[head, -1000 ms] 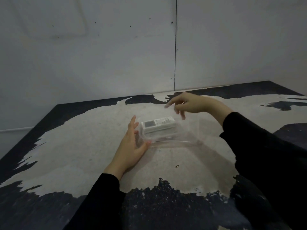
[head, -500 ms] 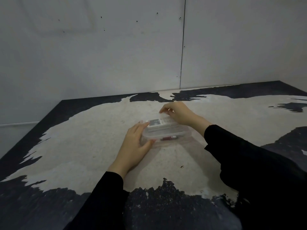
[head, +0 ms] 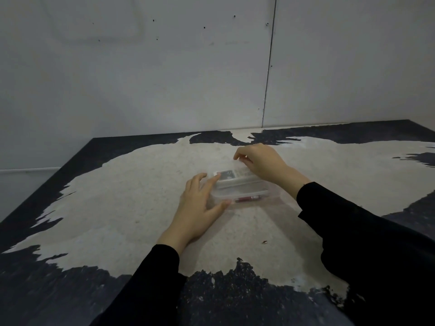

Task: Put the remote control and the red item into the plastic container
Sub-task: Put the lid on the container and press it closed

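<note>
The counter (head: 117,208) in front of me is pale with dark, ragged patches round its edges. On its pale middle sits the clear plastic container (head: 270,195), its lid lying across the top. My left hand (head: 200,208) is spread open, fingers and thumb braced against the container's left end. My right hand (head: 261,161) is curled over the far right side, fingertips pressing on the lid. Inside, the remote control (head: 227,175) lies along the far wall, and the red item (head: 247,198) lies along the near wall.
</note>
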Available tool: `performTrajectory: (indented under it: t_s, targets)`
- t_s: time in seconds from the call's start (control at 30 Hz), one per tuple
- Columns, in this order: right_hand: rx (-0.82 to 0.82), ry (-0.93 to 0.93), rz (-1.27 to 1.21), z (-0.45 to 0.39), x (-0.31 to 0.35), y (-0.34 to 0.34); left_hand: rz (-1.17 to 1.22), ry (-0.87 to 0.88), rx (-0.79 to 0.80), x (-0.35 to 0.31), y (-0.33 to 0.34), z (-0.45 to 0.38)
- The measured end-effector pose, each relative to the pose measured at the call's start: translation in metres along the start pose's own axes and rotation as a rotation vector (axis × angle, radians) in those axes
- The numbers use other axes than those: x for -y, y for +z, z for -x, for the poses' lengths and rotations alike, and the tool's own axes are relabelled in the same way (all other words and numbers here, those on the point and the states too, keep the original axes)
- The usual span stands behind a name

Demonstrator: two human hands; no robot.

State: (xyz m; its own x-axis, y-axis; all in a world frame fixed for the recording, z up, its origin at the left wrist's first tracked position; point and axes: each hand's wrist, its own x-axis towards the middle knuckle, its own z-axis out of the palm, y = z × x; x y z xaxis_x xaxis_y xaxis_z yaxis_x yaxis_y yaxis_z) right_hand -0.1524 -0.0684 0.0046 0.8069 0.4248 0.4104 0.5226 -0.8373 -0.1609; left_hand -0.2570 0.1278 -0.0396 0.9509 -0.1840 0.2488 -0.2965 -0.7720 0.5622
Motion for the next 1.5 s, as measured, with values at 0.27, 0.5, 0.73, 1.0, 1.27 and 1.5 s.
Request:
performTrajectory:
  t_s: [0.27, 0.5, 0.73, 1.0, 1.27, 1.5]
  targets:
    - [0.084, 0.063, -0.217, -0.004, 0.000, 0.003, -0.039, -0.055, -0.033, -0.007, -0.006, 0.002]
    - [0.091, 0.127, -0.306, -0.003, 0.000, 0.004, -0.199, 0.085, -0.107, -0.027, -0.010, -0.053]
    - [0.183, 0.200, -0.197, -0.001, -0.013, -0.020, -0.315, 0.102, 0.041, -0.019, 0.007, -0.057]
    - [0.351, 0.199, -0.169, 0.042, -0.015, -0.010, -0.329, -0.020, 0.114, -0.023, 0.007, -0.054]
    - [0.126, 0.420, -0.486, 0.034, -0.020, -0.009, 0.419, -0.271, -0.119, -0.012, 0.001, -0.064]
    - [-0.007, 0.632, -0.620, 0.034, -0.024, -0.004, 0.359, -0.295, -0.160, -0.019, 0.006, -0.066]
